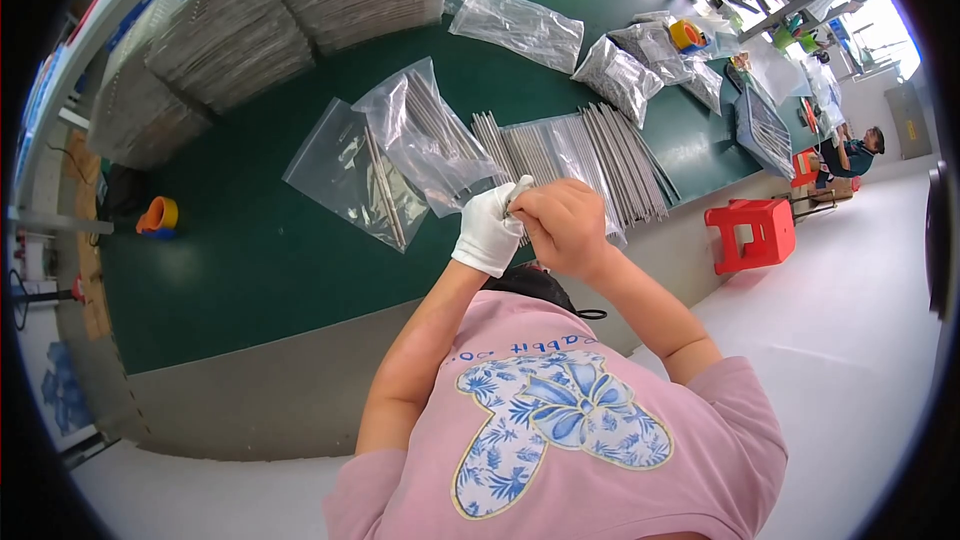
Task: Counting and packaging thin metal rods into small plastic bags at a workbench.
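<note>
My view is bright and even. Strong daylight comes from two o'clock and washes out the windows point(850, 0) there. The clear bags point(430, 140) show glare. Edges bend strongly, and the rim is black.

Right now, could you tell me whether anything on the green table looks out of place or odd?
One oddity: only the left hand wears a white glove; the right hand is bare. On the table, the bags of metal rods overlap loosely, but nothing looks spilled or damaged.
</note>
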{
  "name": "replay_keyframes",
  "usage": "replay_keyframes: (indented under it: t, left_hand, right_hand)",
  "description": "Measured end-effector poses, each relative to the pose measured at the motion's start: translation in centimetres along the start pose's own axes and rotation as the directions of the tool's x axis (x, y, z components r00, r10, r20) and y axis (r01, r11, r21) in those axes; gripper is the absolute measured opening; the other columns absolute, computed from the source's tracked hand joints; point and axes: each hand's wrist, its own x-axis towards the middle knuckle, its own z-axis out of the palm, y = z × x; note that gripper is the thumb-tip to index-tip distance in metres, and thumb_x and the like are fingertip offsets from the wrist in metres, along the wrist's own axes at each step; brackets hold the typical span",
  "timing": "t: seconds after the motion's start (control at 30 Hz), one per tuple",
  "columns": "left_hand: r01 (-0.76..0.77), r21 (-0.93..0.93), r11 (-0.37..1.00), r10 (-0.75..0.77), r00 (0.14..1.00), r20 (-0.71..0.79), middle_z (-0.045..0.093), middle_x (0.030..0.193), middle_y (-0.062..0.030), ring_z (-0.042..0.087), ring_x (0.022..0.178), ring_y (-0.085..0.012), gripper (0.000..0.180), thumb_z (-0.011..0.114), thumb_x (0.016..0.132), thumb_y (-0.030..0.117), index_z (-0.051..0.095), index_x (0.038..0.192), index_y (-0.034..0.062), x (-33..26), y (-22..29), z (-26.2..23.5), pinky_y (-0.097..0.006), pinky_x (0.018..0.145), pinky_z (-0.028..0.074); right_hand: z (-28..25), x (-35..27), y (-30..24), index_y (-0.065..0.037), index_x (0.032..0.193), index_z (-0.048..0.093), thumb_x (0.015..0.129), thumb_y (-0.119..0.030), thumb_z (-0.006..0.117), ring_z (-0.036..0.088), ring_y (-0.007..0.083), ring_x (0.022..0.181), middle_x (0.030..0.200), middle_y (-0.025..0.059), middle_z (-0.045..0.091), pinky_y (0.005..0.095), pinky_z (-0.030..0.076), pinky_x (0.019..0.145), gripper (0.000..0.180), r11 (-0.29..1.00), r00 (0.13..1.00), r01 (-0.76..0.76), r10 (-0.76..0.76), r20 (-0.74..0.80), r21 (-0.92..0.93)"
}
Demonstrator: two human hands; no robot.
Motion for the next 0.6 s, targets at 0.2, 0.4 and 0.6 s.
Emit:
replay_keyframes:
  t: [0.2, 0.4, 0.6]
  left_hand:
    - [0.103, 0.036, 0.994, -0.104, 0.994, 0.015, 0.052, 0.063, -0.0164, 0.051, 0.061, -0.0360, 0.029, 0.050, 0.085, 0.029, 0.054, 0.070, 0.0048, -1.0, 0.8, 0.1, -0.038, 0.051, 0.041]
    - [0.031, -0.015, 0.999, -0.031, 1.000, 0.005, 0.053, 0.064, -0.0170, 0.052, 0.062, -0.0367, 0.028, 0.049, 0.085, 0.030, 0.055, 0.075, 0.0047, 0.2, -0.3, 0.6, -0.038, 0.052, 0.041]
    - [-0.008, -0.143, 0.990, 0.010, 1.000, 0.009, 0.056, 0.069, -0.0187, 0.056, 0.063, -0.0331, 0.022, 0.051, 0.084, 0.023, 0.060, 0.086, 0.0037, 0.3, -0.2, -0.5, -0.035, 0.054, 0.043]
  right_hand:
    - [-1.1, 1.1, -1.4, -0.006, 0.074, 0.055, 0.067, 0.001, 0.060, 0.055, 0.0243, 0.055, 0.066, 0.0071, 0.058, 0.0307, 0.042, 0.051, 0.010, 0.990, 0.965, -0.131, 0.141, -0.222, 0.061]
    - [-0.2, 0.4, 0.9, -0.004, 0.075, 0.056, 0.067, 0.001, 0.060, 0.055, 0.0259, 0.057, 0.066, 0.0086, 0.056, 0.0317, 0.042, 0.051, 0.010, 0.963, 0.966, -0.251, 0.255, -0.033, 0.097]
    - [-0.5, 1.1, -0.4, -0.003, 0.075, 0.055, 0.068, 0.003, 0.059, 0.056, 0.0272, 0.060, 0.067, 0.0105, 0.057, 0.0321, 0.042, 0.053, 0.010, 0.979, 0.981, -0.188, 0.192, -0.040, 0.082]
